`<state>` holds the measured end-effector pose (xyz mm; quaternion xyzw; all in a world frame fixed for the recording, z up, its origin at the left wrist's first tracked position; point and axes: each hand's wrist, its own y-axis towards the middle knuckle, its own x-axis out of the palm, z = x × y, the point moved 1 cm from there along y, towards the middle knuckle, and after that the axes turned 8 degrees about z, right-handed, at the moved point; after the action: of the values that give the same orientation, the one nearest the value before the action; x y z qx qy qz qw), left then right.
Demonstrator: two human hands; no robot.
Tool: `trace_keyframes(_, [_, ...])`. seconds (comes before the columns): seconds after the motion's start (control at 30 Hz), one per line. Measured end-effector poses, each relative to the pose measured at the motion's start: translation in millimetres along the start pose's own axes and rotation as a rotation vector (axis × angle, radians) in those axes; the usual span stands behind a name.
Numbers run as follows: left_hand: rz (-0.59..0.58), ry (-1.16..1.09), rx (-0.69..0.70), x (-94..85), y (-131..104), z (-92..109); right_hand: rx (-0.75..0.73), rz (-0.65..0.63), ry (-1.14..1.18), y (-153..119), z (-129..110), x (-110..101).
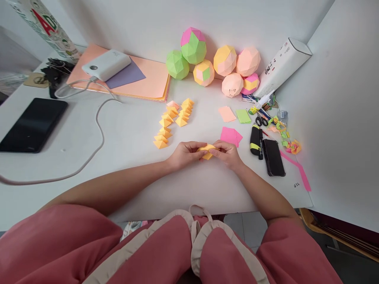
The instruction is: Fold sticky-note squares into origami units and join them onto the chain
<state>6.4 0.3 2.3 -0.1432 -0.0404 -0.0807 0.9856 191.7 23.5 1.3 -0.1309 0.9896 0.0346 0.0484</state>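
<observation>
My left hand [186,154] and my right hand [229,154] meet near the front of the white table, both pinching one folded yellow paper piece [208,151] between thumbs and fingers. A bit of pink shows beneath it, too small to make out. To the left, folded yellow paper units [167,118] stand in two rows, with one peach unit [173,104] at the far end. Just beyond my right hand lie pink paper squares [231,136]. Farther back are peach squares [227,114] and green squares [243,116].
Faceted paper balls [194,48] sit against the back wall. On the right lie a box cutter [255,139], black marker [261,144], scissors [261,121], black phone [274,157] and paper scraps. On the left are a tablet [34,125], white cable [102,134] and power bank [106,65] on paper sheets.
</observation>
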Motion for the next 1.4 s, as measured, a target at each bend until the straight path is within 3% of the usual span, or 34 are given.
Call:
trace_keyframes(0.27, [-0.078, -0.005, 0.165, -1.0, 3, -3, 0.069, -0.172, 0.001, -1, -5, 0])
trace_keyframes(0.4, [-0.133, -0.009, 0.269, -0.7, 5, -7, 0.063, -0.185, 0.020, -1, -8, 1])
trace_keyframes(0.63, [-0.097, 0.124, 0.370, -0.1, 4, -12, 0.091, -0.141, 0.011, 0, -5, 0])
trace_keyframes(0.87, [0.011, 0.408, 0.665, -2.4, 5, -13, 0.015, -0.094, -0.003, 0, -2, 1])
trace_keyframes(1.23, [-0.075, 0.431, 0.544, -3.6, 4, -5, 0.090, 0.066, 0.076, 0, 3, 2])
trace_keyframes(1.4, [-0.102, 0.404, 0.530, -3.3, 4, -4, 0.119, 0.069, 0.089, 0, 0, 3])
